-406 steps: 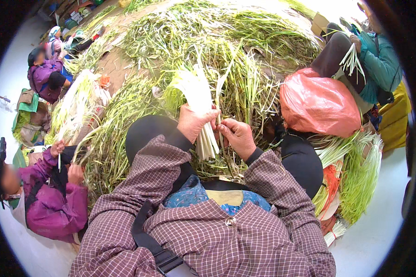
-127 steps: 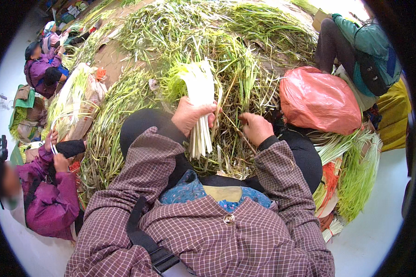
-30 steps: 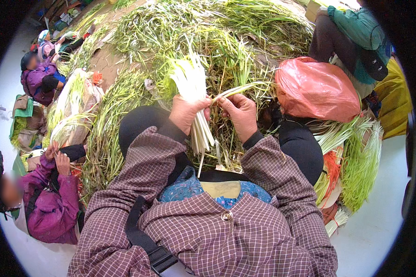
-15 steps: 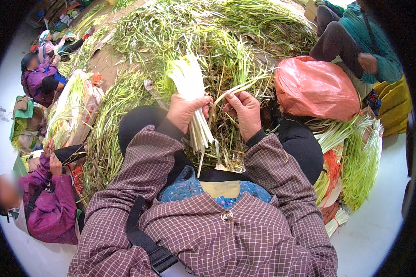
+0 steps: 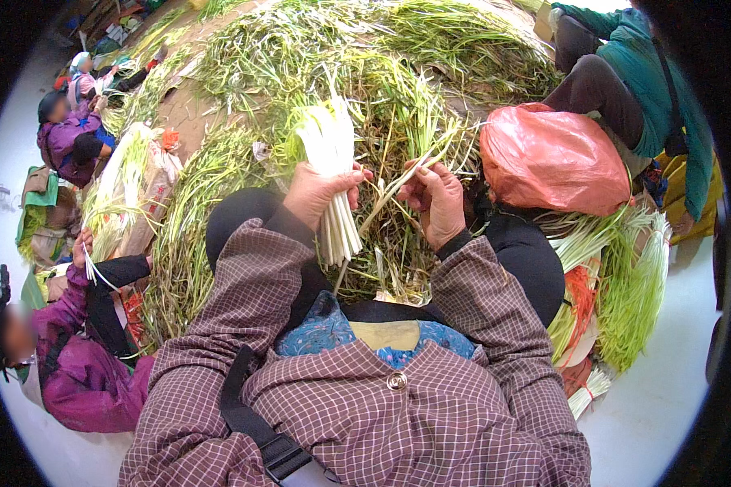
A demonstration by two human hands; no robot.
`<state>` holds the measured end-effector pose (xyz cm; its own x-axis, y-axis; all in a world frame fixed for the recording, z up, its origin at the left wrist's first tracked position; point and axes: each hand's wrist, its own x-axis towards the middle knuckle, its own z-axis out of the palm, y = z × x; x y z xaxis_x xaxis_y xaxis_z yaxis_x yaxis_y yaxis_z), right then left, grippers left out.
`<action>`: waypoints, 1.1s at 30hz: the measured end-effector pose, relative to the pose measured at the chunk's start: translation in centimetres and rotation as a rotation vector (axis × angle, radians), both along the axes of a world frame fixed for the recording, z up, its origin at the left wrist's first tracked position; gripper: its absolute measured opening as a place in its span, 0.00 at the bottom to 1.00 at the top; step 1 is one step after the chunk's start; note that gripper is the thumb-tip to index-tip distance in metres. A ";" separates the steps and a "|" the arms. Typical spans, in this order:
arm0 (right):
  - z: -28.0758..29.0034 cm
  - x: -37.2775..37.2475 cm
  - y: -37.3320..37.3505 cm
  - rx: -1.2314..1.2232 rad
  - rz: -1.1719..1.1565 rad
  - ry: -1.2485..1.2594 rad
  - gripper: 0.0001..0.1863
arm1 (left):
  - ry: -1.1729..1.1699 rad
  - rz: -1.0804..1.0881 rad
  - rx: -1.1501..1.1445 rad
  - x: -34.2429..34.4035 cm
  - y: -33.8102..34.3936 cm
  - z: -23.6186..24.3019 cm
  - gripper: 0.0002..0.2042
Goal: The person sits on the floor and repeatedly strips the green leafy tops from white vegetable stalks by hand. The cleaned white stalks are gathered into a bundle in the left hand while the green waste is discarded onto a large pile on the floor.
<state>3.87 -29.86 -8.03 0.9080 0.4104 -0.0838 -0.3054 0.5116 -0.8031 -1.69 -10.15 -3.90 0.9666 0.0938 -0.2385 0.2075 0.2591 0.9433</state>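
My left hand (image 5: 321, 195) is closed around a thick bunch of pale green-white leafy shoots (image 5: 330, 142). Their white stem ends point down toward my lap, and one thin end trails below the others. To the right of it, my right hand (image 5: 439, 203) pinches a thin, yellowish leafy shoot (image 5: 382, 201) between thumb and forefinger. That shoot slants from upper right to lower left, apart from the bunch. Under and beyond both hands lies a heap of loose green and withered leaves (image 5: 390, 89).
A pink-red plastic bag (image 5: 552, 158) bulges beside my right knee. Tied green-white bundles (image 5: 633, 284) lie below it. At upper right sits a person in teal (image 5: 666, 89); a person in purple (image 5: 97, 377) sits close on my left. More shoots lie on a sack (image 5: 126, 183).
My right hand has shifted slightly right and down with the thin shoot. The left hand's bunch now hangs more upright. The person in teal has lowered an arm; the purple-clad neighbour has shifted.
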 end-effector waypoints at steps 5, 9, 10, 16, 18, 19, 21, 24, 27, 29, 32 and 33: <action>0.2 0.0 0.3 -0.024 -0.001 -0.021 0.09 | -0.039 -0.033 0.059 -0.4 -0.9 0.4 0.10; 0.0 -0.1 0.7 -0.050 -0.042 0.001 0.09 | -0.075 0.055 -0.024 -0.6 -1.7 0.8 0.09; -0.4 0.1 0.6 -0.070 -0.079 0.009 0.09 | -0.096 0.097 -0.032 -0.4 -1.7 0.8 0.09; 0.8 -1.0 1.4 -0.290 -0.033 -0.099 0.08 | -0.125 0.076 0.135 -0.7 -2.6 0.4 0.07; 1.8 -1.5 1.8 -0.294 0.000 -0.161 0.08 | -0.109 0.063 0.159 -0.8 -2.8 0.1 0.07; 1.8 -1.6 1.8 -0.308 0.001 -0.176 0.08 | -0.110 0.071 0.159 -0.8 -2.7 -0.2 0.07; 1.7 -1.6 1.7 -0.332 0.003 -0.209 0.08 | -0.107 0.077 0.134 -0.8 -2.7 -0.4 0.07; 1.2 -1.4 1.5 -0.308 0.015 -0.141 0.08 | -0.097 0.066 0.074 -0.9 -2.7 -0.3 0.07; 1.1 -1.4 1.5 -0.283 0.052 -0.139 0.10 | -0.093 0.061 0.058 -1.0 -2.8 -0.2 0.06; 1.2 -1.5 1.6 -0.251 0.071 -0.120 0.09 | -0.077 0.076 0.055 -0.9 -2.7 -0.5 0.06; 0.2 -1.6 1.7 -0.308 0.086 -0.252 0.09 | -0.081 0.083 0.032 -0.9 -2.9 -0.5 0.07; 0.2 -1.6 1.6 -0.315 0.085 -0.233 0.08 | -0.069 0.093 0.043 -0.9 -2.9 -0.6 0.07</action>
